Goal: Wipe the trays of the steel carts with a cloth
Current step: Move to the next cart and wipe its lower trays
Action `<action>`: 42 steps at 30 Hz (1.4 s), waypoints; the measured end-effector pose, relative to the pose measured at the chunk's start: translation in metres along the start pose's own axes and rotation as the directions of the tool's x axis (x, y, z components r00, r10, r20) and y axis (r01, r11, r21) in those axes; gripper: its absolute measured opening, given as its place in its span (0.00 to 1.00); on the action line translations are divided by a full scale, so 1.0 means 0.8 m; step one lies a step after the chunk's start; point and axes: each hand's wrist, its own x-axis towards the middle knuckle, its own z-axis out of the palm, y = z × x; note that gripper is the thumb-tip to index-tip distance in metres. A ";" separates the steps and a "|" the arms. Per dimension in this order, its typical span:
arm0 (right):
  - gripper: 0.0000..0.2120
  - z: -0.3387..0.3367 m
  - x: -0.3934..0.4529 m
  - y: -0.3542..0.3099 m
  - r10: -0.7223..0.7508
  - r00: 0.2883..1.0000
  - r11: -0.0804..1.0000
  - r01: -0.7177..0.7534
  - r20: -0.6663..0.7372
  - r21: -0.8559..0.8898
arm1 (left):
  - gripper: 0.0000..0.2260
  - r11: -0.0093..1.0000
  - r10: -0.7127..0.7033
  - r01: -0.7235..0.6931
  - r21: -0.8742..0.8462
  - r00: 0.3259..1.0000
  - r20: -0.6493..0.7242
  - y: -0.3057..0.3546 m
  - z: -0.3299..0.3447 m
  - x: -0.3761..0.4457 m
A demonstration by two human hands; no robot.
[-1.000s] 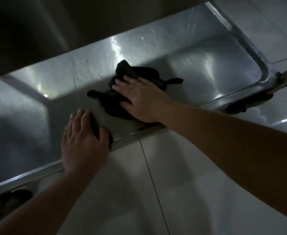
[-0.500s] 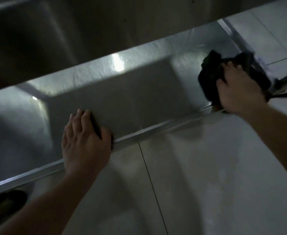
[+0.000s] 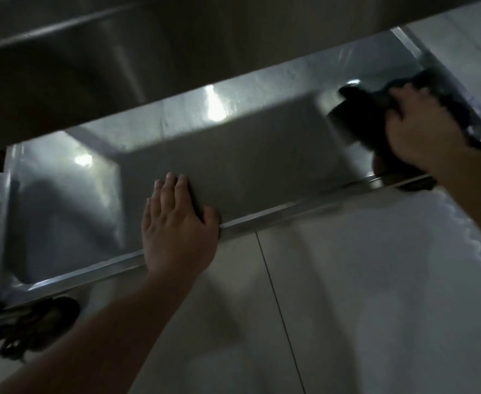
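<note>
**Cloth held at the tray's right end**

The left hand (image 3: 176, 228) is laid flat over the front rim of the tray (image 3: 262, 166), fingers straight and pressed together, thumb on the rim. The right hand (image 3: 421, 129) is curled on the dark cloth (image 3: 355, 120), which is pressed against the tray's right end; the fingers are blurred. Compared with a second ago, the cloth has been carried from the tray's middle to its right end, while the left hand has stayed on the rim.
</note>
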 end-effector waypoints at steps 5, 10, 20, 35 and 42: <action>0.29 0.015 0.076 -0.068 0.254 0.967 0.967 -0.254 0.015 -0.016 | 0.35 1.000 -0.008 0.008 0.027 1.000 0.002 0.002 0.003 0.001; 0.26 0.061 0.014 -0.275 -0.325 0.934 0.945 0.326 0.145 0.022 | 0.34 0.999 -0.016 0.016 0.034 1.000 0.010 0.006 0.000 0.004; 0.29 0.057 -0.093 -0.179 -0.462 0.872 0.887 0.452 0.163 0.092 | 0.34 0.996 -0.007 0.014 -0.085 0.997 0.079 0.003 -0.017 0.003; 0.29 0.074 0.010 -0.345 -0.039 0.977 0.999 0.038 0.208 0.009 | 0.32 0.944 -0.329 0.328 -0.025 0.940 -0.085 -0.223 -0.050 -0.003; 0.29 0.127 -0.130 -0.479 -0.700 0.628 0.687 0.723 0.338 0.079 | 0.31 0.945 -0.327 0.323 -0.051 0.940 -0.094 -0.228 -0.047 -0.003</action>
